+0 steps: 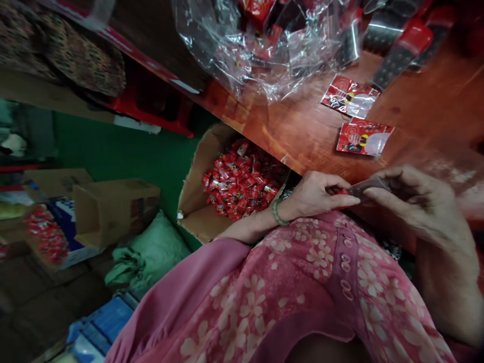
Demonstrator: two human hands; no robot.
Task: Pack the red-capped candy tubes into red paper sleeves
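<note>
Close in front of my body, both hands hold a small clear tube [365, 187] with a red end and dark contents. My left hand [315, 194] is closed round the red end. The fingers of my right hand [419, 196] pinch the other, clear end. Fingers cover much of the tube, so its exact shape is hard to make out. On the wooden table just beyond lie two red printed cards in shiny plastic, an upper card [350, 96] and a lower card [365, 137]. Farther back are several clear tubes [403, 53] with red caps and dark beads inside.
A clear plastic bag [264, 55] of red packets lies on the table [427, 111]. Below its left edge stands an open cardboard box [194, 201] full of small red packets [242, 179]. Farther left are another carton [117, 209], a pale green sack [155, 252] and a blue container [102, 322].
</note>
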